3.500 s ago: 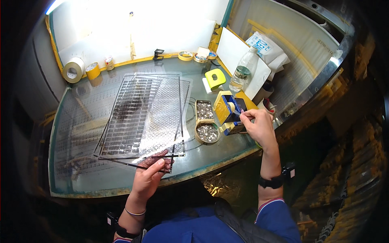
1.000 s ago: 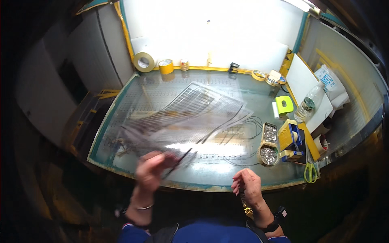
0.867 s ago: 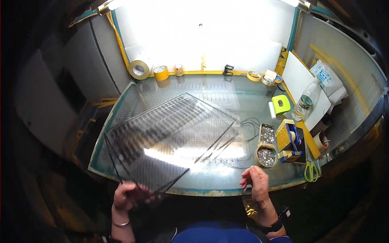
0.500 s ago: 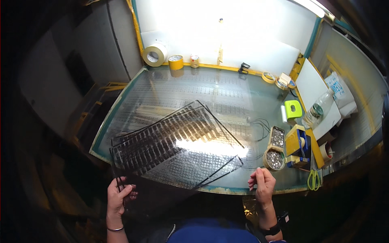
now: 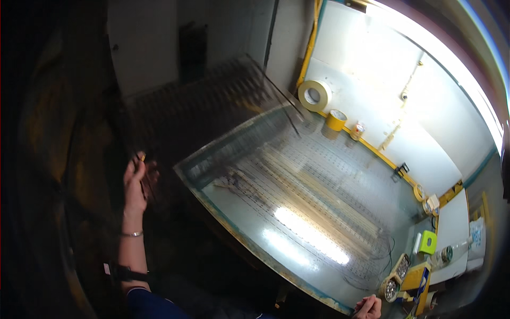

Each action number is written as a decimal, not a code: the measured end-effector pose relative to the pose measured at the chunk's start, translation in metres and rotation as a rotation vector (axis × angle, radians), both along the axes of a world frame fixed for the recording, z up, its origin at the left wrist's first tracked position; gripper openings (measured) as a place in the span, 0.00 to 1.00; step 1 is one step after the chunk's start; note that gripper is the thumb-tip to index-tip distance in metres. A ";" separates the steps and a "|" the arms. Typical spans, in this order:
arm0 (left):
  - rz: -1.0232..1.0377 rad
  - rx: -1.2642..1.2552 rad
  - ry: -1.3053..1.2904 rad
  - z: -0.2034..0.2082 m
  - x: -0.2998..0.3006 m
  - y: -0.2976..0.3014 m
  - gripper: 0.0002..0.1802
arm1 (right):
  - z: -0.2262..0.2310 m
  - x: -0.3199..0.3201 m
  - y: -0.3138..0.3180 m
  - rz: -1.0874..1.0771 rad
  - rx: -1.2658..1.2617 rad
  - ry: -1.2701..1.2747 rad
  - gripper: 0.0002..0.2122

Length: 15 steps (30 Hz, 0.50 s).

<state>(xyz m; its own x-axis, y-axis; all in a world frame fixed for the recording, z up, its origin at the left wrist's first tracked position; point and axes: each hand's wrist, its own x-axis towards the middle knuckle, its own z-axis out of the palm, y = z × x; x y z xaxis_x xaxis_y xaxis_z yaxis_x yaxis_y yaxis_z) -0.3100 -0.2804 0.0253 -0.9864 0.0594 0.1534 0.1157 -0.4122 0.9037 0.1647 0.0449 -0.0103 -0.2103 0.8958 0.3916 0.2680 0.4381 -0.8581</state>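
Observation:
My left hand (image 5: pixel 136 183) is raised at the left, fingers closed on the near edge of a see-through film sheet (image 5: pixel 196 101) with dark stripes and black border lines. The sheet is blurred and held up past the left edge of the glass-topped table (image 5: pixel 234 212), its far corner over the table's far left corner. My right hand (image 5: pixel 368 307) is at the table's near right edge, partly cut off by the frame. Its fingers are curled in, and whatever they may hold is hidden. Close to it stands a small round tub of metal bits (image 5: pixel 391 290).
Along the back lie a large tape roll (image 5: pixel 314 95), a yellow tape roll (image 5: pixel 336 120) and a black clip (image 5: pixel 401 170). A green hole punch (image 5: pixel 427 242), a clear bottle (image 5: pixel 443 256) and a yellow-and-blue tape dispenser (image 5: pixel 417 279) crowd the right side. Patterned sheets (image 5: pixel 319 196) cover the tabletop.
My view has turned left. My left hand has lifted the film sheet off the table and swung it leftward. My right hand remains near the table's front right edge, fingers still curled.

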 end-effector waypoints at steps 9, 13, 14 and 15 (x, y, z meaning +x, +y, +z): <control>0.383 -0.034 0.128 -0.058 -0.169 -0.057 0.13 | 0.002 -0.018 0.001 -0.117 0.173 -0.137 0.08; 0.260 -0.141 -0.105 -0.081 -0.183 -0.020 0.20 | -0.001 -0.020 0.002 -0.172 0.186 -0.212 0.08; 0.374 -0.322 -0.112 -0.105 -0.195 -0.021 0.24 | 0.000 -0.022 0.001 -0.165 0.216 -0.223 0.08; 0.497 -0.510 -0.122 -0.134 -0.204 -0.029 0.28 | 0.001 -0.024 0.002 -0.150 0.215 -0.224 0.08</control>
